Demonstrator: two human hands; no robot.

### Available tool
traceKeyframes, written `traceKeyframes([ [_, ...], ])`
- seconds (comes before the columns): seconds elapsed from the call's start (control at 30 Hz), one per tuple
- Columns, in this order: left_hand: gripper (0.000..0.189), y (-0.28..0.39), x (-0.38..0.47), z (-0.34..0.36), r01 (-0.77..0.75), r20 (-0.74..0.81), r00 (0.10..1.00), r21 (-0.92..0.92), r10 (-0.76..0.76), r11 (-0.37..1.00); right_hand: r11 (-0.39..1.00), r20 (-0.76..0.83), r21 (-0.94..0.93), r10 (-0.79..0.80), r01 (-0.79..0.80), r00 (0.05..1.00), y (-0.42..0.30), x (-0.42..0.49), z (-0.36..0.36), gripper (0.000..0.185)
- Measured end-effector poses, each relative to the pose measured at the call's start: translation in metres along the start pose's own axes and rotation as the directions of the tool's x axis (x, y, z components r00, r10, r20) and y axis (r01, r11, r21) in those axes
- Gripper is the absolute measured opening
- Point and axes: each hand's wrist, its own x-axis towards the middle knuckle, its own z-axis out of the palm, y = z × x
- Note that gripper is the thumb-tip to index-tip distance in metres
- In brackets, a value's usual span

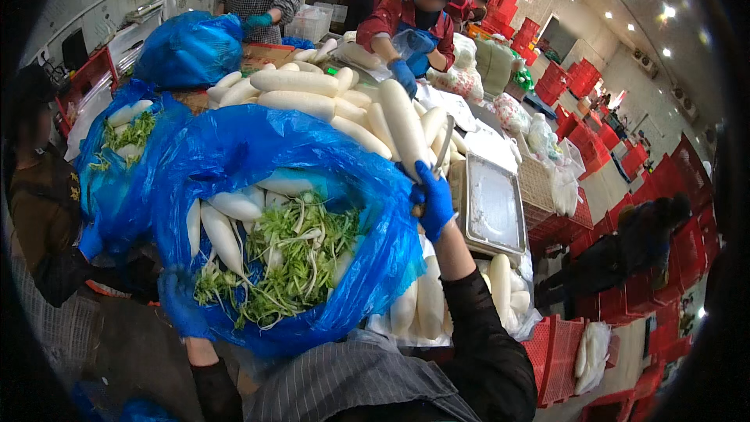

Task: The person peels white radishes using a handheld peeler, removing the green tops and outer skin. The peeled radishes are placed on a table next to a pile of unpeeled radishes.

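Note:
My right hand (435, 202), in a blue glove, is closed around a knife (447, 143); its narrow blade points away from me, and the handle's end shows below my fingers. The lower end of a long white radish (401, 120) is also in this hand, at the thumb, tilted over the pile. At the near left rim of an open blue plastic bag (217, 135) is my left hand (179, 299), gloved and blurred; whether its fingers grip the plastic cannot be told. White radishes (222, 237) and cut leafy tops (299, 252) lie inside the bag.
More radishes (299, 104) are heaped beyond the bag. A metal-topped scale (495, 205) stands right of my hand. Another blue bag (108, 187) sits to the left, a full one (187, 50) behind it. Co-workers (410, 29) stand around the table; red crates (586, 140) fill the right.

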Motion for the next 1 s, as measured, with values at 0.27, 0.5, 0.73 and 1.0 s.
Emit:
traceKeyframes([
  [0.27,0.02,-0.004,-0.007,-0.035,0.104,-0.092,0.989,-0.101,-0.113,0.989,0.994,-0.091,0.099,0.064,-0.055,0.994,-0.03,0.158,-0.017,0.043],
  [0.5,0.014,-0.015,-0.026,0.022,0.078,0.07,0.995,-0.101,-0.071,0.992,0.981,-0.258,-0.102,0.133,-0.164,0.957,-0.02,0.252,-0.005,0.036],
  [0.73,0.016,-0.029,-0.022,0.025,0.244,0.05,0.969,-0.018,-0.243,0.97,0.876,-0.128,-0.442,-0.276,0.194,0.953,0.002,0.16,0.001,0.039],
  [1.0,0.058,-0.093,0.066,0.03,-0.354,0.377,0.926,0.877,-0.009,0.326,0.825,0.257,-0.528,-0.072,0.202,0.964,0.028,-0.011,0.059,0.03],
])
